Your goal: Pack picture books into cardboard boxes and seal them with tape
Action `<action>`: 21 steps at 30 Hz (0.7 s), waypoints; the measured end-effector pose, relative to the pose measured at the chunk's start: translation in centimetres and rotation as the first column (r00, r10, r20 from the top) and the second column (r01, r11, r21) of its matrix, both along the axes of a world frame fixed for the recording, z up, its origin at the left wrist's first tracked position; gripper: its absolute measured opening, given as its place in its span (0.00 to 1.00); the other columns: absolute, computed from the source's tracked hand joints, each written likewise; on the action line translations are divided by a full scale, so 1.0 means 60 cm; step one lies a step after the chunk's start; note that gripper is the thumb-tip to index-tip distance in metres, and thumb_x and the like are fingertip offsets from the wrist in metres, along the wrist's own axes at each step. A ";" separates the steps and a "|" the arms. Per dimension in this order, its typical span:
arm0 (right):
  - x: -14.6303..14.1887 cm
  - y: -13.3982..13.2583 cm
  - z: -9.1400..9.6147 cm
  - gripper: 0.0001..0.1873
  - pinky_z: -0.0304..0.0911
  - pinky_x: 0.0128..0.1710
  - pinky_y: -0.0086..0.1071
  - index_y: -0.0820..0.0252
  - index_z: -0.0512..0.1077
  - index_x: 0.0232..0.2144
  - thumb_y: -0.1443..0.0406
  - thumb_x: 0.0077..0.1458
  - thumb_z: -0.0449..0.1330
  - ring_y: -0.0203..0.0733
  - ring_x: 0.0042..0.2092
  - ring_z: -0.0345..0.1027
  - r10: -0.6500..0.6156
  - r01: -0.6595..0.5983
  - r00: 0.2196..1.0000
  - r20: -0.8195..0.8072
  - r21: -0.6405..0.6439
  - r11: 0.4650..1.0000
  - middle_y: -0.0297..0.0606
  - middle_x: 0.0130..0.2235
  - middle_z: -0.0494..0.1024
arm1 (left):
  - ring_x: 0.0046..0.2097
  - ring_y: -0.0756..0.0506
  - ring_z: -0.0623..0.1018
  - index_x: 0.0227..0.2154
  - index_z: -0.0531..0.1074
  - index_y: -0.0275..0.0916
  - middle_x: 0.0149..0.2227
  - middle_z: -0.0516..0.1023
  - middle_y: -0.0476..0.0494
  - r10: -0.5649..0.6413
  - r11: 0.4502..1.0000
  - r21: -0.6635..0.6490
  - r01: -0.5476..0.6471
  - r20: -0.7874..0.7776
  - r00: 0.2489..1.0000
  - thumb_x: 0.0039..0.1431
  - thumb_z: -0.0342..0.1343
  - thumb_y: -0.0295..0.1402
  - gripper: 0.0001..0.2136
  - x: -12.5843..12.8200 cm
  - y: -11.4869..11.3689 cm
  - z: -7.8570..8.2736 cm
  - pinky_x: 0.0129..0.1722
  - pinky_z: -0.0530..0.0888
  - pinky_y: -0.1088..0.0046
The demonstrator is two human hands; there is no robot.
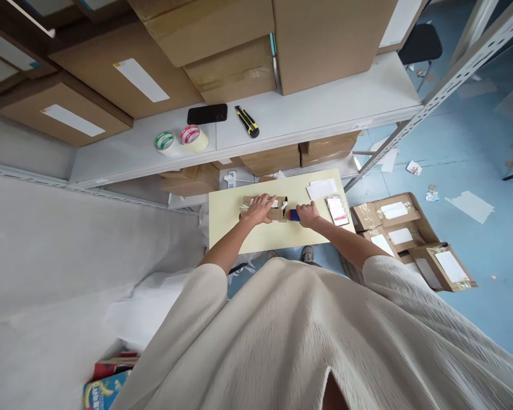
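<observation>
A small brown cardboard box (277, 212) lies on a pale yellow table (231, 228). My left hand (259, 208) rests flat on top of the box with fingers spread, holding it down. My right hand (308, 214) is closed round a blue and red handle of a tool (293, 215) whose front end touches the right end of the box; I cannot tell what the tool is. To the right of my right hand lie a white sheet (322, 188) and a small stack of labels (338, 210).
A white shelf (308, 117) above the table carries two tape rolls (182, 139), a black phone (207, 114), a yellow-black box cutter (247, 121) and large cartons. Several taped boxes (404, 236) lie on the blue floor at right. White fabric lies at left.
</observation>
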State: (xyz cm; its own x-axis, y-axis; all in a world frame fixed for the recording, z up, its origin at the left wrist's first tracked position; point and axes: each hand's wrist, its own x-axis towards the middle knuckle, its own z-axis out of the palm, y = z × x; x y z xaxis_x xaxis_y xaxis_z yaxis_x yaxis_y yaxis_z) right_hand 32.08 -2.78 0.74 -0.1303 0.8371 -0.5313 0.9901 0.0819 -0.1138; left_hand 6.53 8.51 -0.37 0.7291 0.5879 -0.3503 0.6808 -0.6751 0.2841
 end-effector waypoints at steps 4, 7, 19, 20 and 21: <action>0.028 -0.008 -0.014 0.27 0.55 0.64 0.52 0.68 0.70 0.63 0.65 0.63 0.62 0.63 0.56 0.78 -0.106 0.106 0.994 0.002 0.012 0.994 0.65 0.56 0.82 | 0.80 0.23 0.58 0.82 0.53 0.41 0.77 0.61 0.25 0.014 1.000 -0.002 -0.013 0.018 1.000 0.49 0.78 0.43 0.60 0.000 -0.011 0.006 0.81 0.46 0.44; 0.054 -0.010 -0.022 0.30 0.56 0.64 0.53 0.68 0.68 0.65 0.57 0.69 0.61 0.66 0.59 0.76 -0.240 0.239 0.971 0.012 0.073 0.968 0.67 0.59 0.80 | 0.78 0.23 0.62 0.80 0.57 0.40 0.75 0.64 0.24 0.015 0.999 0.032 -0.015 -0.013 1.000 0.48 0.78 0.40 0.58 0.004 -0.016 0.011 0.80 0.49 0.45; 0.014 -0.050 -0.065 0.31 0.54 0.69 0.59 0.57 0.67 0.73 0.62 0.71 0.55 0.68 0.69 0.66 -0.347 0.348 0.937 -0.030 0.042 0.936 0.63 0.66 0.76 | 0.84 0.26 0.52 0.83 0.51 0.40 0.83 0.54 0.27 -0.016 1.000 0.017 0.015 0.088 0.996 0.57 0.74 0.51 0.57 -0.011 -0.020 -0.007 0.82 0.45 0.44; 0.013 -0.051 -0.064 0.31 0.55 0.69 0.59 0.55 0.67 0.73 0.62 0.71 0.56 0.67 0.70 0.66 -0.350 0.352 0.936 -0.036 0.053 0.935 0.62 0.66 0.76 | 0.84 0.27 0.50 0.84 0.49 0.40 0.84 0.52 0.28 -0.011 1.000 -0.004 0.012 0.095 0.995 0.59 0.72 0.52 0.57 -0.012 -0.019 -0.007 0.83 0.45 0.45; 0.010 -0.051 -0.061 0.31 0.56 0.68 0.58 0.54 0.68 0.73 0.62 0.71 0.56 0.67 0.70 0.66 -0.360 0.363 0.932 -0.042 0.070 0.929 0.62 0.66 0.77 | 0.85 0.28 0.49 0.84 0.48 0.40 0.85 0.50 0.29 -0.008 1.000 -0.021 0.010 0.104 0.995 0.61 0.71 0.52 0.56 -0.014 -0.018 -0.007 0.83 0.45 0.46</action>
